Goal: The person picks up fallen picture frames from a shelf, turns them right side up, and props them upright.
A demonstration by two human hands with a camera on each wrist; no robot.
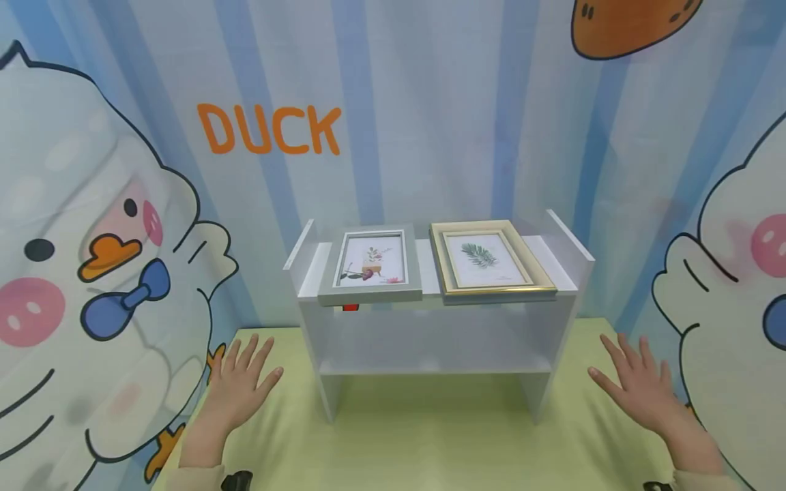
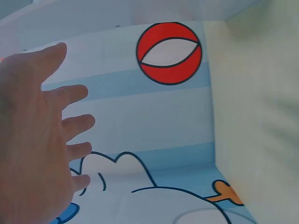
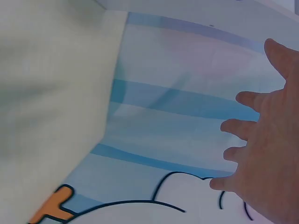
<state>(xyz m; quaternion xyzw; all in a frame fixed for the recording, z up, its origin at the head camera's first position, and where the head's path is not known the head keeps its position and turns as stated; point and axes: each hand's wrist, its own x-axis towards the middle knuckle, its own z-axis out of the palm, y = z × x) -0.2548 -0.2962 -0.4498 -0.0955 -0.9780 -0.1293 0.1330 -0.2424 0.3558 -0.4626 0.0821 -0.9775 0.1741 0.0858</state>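
Two picture frames lie on the top board of a small white shelf point(image 1: 436, 341) in the head view. The silver-grey picture frame point(image 1: 370, 297) on the left holds a print of flowers in a pot. A cream and gold picture frame point(image 1: 534, 264) on the right shows a green leaf. Left of the shelf, my left hand point(image 1: 236, 385) hovers with fingers spread, touching nothing. My right hand point(image 1: 645, 389) is held likewise on the shelf's right side. Each wrist view shows its hand, left point(image 2: 37, 135) and right point(image 3: 271, 140), with outstretched fingers and nothing held.
The shelf has raised side panels and one lower board point(image 1: 436, 365). It stands on a pale yellow-green table point(image 1: 430, 450). Behind it hangs a blue striped curtain point(image 1: 430, 123) printed with cartoon ducks and the word DUCK, coming close beside both hands.
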